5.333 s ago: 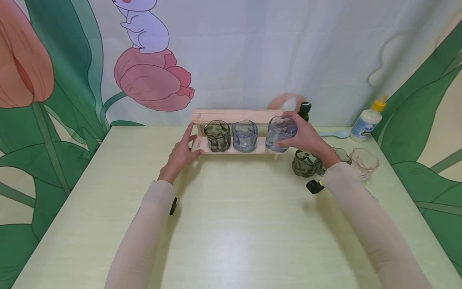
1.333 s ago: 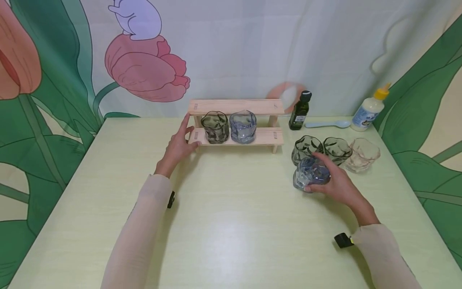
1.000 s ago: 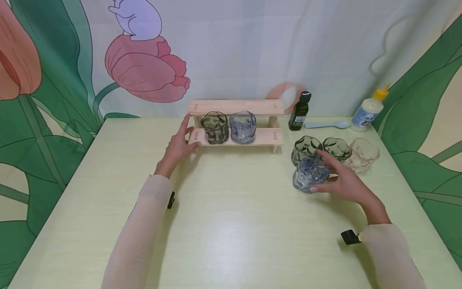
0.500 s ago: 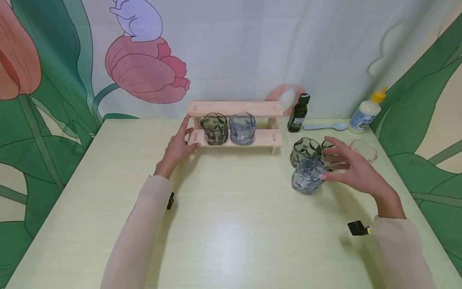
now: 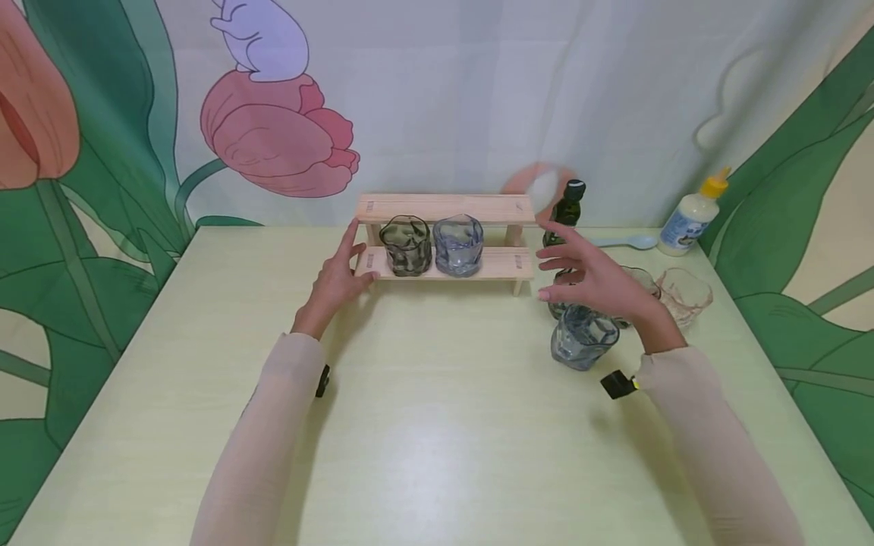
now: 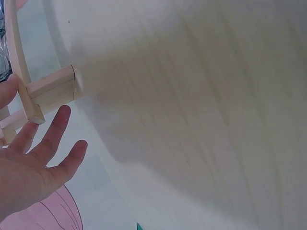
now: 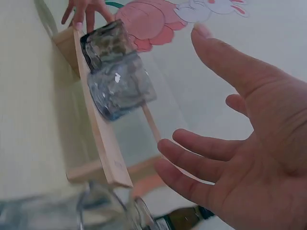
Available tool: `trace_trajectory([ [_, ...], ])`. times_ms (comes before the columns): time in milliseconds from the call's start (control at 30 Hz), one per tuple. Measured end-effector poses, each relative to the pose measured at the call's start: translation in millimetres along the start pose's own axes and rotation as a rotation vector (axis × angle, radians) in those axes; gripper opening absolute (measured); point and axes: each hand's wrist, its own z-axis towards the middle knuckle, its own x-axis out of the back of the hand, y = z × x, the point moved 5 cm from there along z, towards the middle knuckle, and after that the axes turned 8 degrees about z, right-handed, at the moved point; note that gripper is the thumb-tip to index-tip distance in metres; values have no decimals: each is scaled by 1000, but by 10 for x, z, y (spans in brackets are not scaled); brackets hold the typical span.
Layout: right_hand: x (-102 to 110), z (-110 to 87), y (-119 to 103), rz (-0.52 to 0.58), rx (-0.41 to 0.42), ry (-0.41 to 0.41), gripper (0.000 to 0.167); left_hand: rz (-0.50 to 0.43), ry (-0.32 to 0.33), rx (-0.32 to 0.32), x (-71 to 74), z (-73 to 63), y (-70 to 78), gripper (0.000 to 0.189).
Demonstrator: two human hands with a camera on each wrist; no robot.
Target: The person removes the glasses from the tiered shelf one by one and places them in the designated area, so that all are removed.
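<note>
A two-tier wooden shelf (image 5: 507,262) stands at the back, bearing a smoky green glass (image 5: 407,247) and a bluish glass (image 5: 459,247) on its lower plank. My left hand (image 5: 333,282) rests against the shelf's left end, thumb at the lower plank and a straight finger reaching the upper one; its other fingers are spread in the left wrist view. My right hand (image 5: 594,274) holds nothing, fingers apart, just right of the shelf. Below it a second bluish glass (image 5: 580,340) sits on the table. The right hand partly covers two smoky glasses behind.
A pale pinkish glass (image 5: 685,297) stands at the right of the group. Farther back are a dark green bottle (image 5: 568,206), partly hidden, a light blue spoon (image 5: 633,242) and a white bottle with a yellow cap (image 5: 686,220). A printed curtain (image 5: 437,114) hangs behind.
The right hand took the bluish glass off the shelf's right side, set it on the table before the smoky glasses, let go, and moved back left towards the shelf. The left hand stays at the shelf.
</note>
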Motion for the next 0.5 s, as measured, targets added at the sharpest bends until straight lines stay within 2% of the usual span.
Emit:
trace_trajectory([
  [300, -267, 568, -22, 39, 11, -80, 95, 9, -5, 9, -3, 25, -31, 102],
  [500, -389, 827, 132, 42, -12, -96, 95, -13, -5, 0, -3, 6, -35, 102],
])
